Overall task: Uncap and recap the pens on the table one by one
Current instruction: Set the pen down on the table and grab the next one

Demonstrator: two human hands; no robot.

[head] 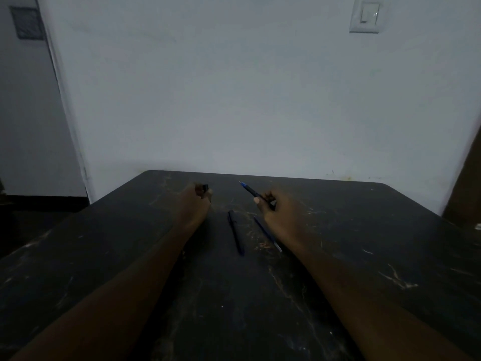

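Head view: the right hand point(273, 205) is gripping the uncapped pen point(250, 190), its blue tip aiming toward the left hand point(199, 196), which is pinching the small dark cap point(205, 188). Dim light is likely inviting a misaligned recap, with the tip inking fingers. A slim dark pen point(236, 234) and a thinner pen point(268, 234) are lying between the wrists on the scuffed matte table point(364, 230).
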